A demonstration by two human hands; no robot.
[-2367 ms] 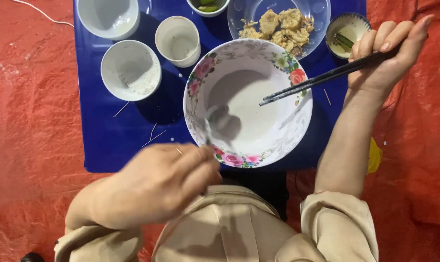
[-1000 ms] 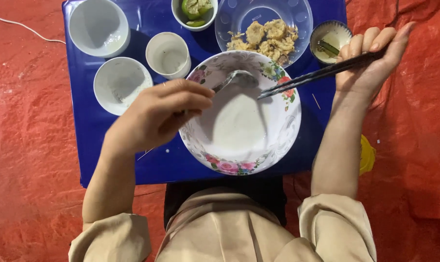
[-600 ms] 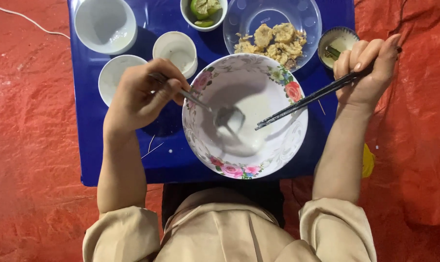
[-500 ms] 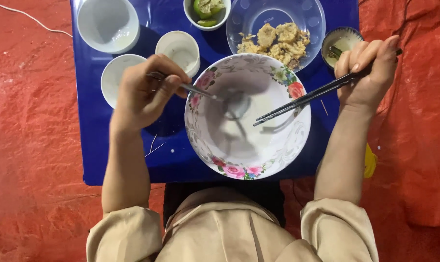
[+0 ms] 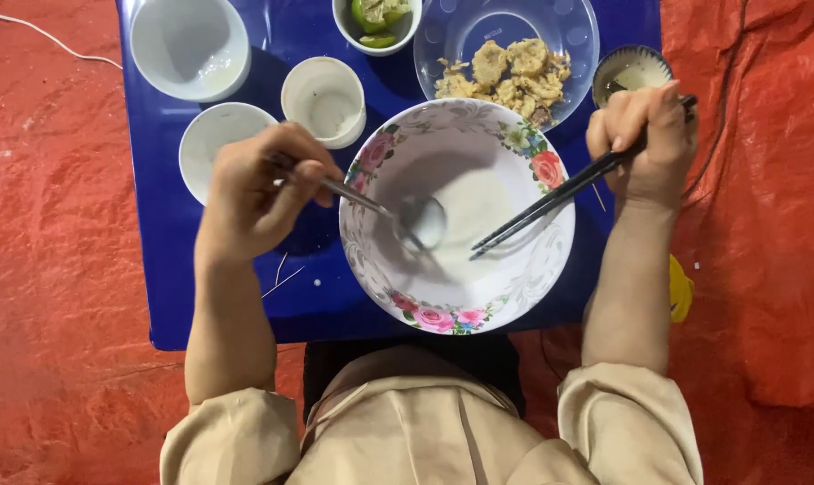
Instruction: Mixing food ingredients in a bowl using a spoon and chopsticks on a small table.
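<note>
While left hand (image 5: 254, 193) pinches metal spoon (image 5: 407, 220) in floral ceramic bowl (image 5: 456, 216) at blue table's (image 5: 227, 296) near edge, right hand (image 5: 645, 144) clamps black chopsticks (image 5: 560, 193); hard scoop w/ spoon could tip bowl off.

The blue surface (image 5: 236, 296) is crowded along its far edge: three small white bowls (image 5: 190, 47) stand near one another at the left, with a lime dish (image 5: 377, 22), a clear glass bowl (image 5: 506, 45) and a small sauce dish (image 5: 632, 70) beside them. The big floral bowl (image 5: 456, 216) fills the middle, and the spoon (image 5: 420, 222) and chopsticks (image 5: 560, 193) cross its opening. Bare blue shows only at the near-left corner, below the left hand (image 5: 259, 193). Red sheeting (image 5: 57, 269) lies open on both sides.
</note>
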